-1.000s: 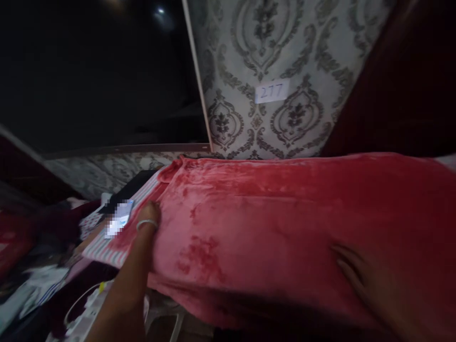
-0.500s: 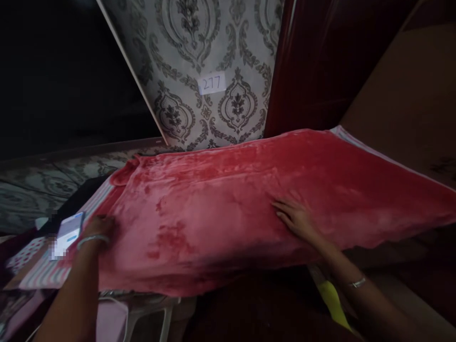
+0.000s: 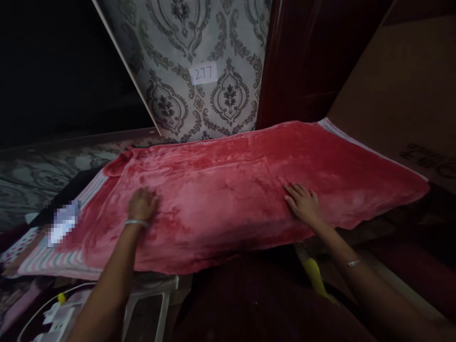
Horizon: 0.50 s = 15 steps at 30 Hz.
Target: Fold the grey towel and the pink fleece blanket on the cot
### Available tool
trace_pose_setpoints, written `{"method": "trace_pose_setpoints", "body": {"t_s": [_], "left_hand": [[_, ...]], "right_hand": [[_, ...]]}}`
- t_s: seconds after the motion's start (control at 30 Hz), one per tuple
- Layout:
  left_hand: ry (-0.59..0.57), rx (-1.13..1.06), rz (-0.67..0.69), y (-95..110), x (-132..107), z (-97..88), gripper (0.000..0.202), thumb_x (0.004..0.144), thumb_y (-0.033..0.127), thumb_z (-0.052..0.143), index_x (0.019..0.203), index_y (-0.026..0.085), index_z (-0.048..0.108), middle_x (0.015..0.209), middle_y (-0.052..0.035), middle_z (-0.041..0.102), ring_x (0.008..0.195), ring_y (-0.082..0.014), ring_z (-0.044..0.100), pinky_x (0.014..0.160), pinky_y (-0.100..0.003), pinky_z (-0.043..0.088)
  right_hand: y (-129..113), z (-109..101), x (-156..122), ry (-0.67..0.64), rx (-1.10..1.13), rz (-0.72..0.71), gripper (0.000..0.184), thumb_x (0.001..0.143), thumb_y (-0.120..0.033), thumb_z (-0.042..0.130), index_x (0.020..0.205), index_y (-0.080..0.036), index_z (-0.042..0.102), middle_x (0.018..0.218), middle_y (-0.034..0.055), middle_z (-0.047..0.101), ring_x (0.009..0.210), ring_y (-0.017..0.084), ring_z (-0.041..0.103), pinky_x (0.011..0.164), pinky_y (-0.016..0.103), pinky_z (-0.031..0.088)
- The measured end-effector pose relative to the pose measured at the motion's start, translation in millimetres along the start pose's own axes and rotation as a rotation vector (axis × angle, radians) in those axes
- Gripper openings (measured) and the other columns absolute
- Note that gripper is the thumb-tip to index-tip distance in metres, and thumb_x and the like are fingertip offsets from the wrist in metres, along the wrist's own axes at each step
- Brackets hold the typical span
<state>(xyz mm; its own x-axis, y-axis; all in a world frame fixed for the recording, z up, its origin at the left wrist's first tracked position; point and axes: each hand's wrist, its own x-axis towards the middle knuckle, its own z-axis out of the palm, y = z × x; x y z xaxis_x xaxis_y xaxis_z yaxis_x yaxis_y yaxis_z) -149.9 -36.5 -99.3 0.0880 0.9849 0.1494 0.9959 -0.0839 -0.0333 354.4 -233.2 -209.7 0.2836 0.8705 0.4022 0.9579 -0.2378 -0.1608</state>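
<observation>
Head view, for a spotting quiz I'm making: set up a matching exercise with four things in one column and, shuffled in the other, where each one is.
1. left hand
2. right hand
3. paper label
4. yellow thing

A. on the patterned wall
B. flat on the right half of the red blanket
C. below the blanket's near edge
D. on the blanket's left half

Pairs: 1-D, 2-B, 3-A, 4-C

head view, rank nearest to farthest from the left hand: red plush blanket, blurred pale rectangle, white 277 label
1. red plush blanket: under the left hand
2. blurred pale rectangle: to its left
3. white 277 label: far wall
</observation>
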Motion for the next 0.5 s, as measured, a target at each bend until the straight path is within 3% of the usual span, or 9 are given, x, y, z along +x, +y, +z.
{"method": "trace_pose_setpoints", "body": {"t_s": [0.1,0.17,0.27,0.37,0.43,0.5], "left_hand": [[-0.099,-0.031,0.273,58.1,-15.9,14.0,0.063,0.098,0.041,0.047,0.156,0.018,0.04,0.165,-0.0185,0.032,0.154,-0.0366,0.023,0.12,-0.059,0.026],[-0.133,-0.037,0.348,77.8,-30.0,24.7,0.062,0.099,0.044,0.046,0.157,0.024,0.039,0.168,-0.0144,0.027,0.156,-0.0371,0.017,0.12,-0.063,0.021],[-0.133,-0.019,0.347,81.2,-42.6,37.7,0.06,0.098,0.044,0.046,0.155,0.027,0.043,0.166,-0.0132,0.032,0.155,-0.0369,0.022,0.121,-0.062,0.022],[-0.086,-0.052,0.358,71.8,-38.1,48.7,0.061,0.096,0.043,0.045,0.155,0.027,0.044,0.165,-0.0121,0.034,0.155,-0.0358,0.024,0.12,-0.062,0.025],[-0.06,-0.103,0.356,65.8,-29.6,58.0,0.062,0.094,0.045,0.044,0.154,0.027,0.046,0.165,-0.0112,0.035,0.154,-0.0361,0.025,0.12,-0.063,0.027],[-0.034,-0.16,0.36,60.7,-21.4,69.4,0.064,0.093,0.047,0.04,0.153,0.027,0.047,0.165,-0.0103,0.036,0.154,-0.0354,0.027,0.12,-0.063,0.027]], "right_hand": [[-20.6,-7.0,3.9,-0.017,0.012,-0.021,0.052,0.105,-0.043,0.031,0.148,-0.027,0.055,0.154,0.0098,0.05,0.143,0.032,0.04,0.114,0.058,0.031],[-32.0,-9.3,2.4,-0.066,0.021,-0.074,0.052,0.105,-0.043,0.033,0.15,-0.026,0.053,0.158,0.0091,0.045,0.146,0.032,0.035,0.116,0.056,0.028],[-41.2,-12.4,-3.0,-0.142,0.034,-0.096,0.053,0.104,-0.044,0.037,0.152,-0.024,0.051,0.159,0.0097,0.042,0.148,0.031,0.034,0.119,0.055,0.025],[-37.1,-19.6,-1.5,-0.193,0.086,-0.122,0.053,0.105,-0.044,0.038,0.152,-0.025,0.05,0.158,0.0098,0.044,0.147,0.029,0.036,0.119,0.052,0.027],[-23.2,-26.6,5.8,-0.188,0.11,-0.105,0.052,0.105,-0.043,0.037,0.152,-0.025,0.05,0.156,0.0104,0.046,0.145,0.028,0.04,0.118,0.051,0.03],[1.9,-34.4,15.6,-0.137,0.071,-0.001,0.052,0.105,-0.042,0.037,0.152,-0.024,0.05,0.157,0.0116,0.046,0.145,0.029,0.039,0.118,0.051,0.029]]}}
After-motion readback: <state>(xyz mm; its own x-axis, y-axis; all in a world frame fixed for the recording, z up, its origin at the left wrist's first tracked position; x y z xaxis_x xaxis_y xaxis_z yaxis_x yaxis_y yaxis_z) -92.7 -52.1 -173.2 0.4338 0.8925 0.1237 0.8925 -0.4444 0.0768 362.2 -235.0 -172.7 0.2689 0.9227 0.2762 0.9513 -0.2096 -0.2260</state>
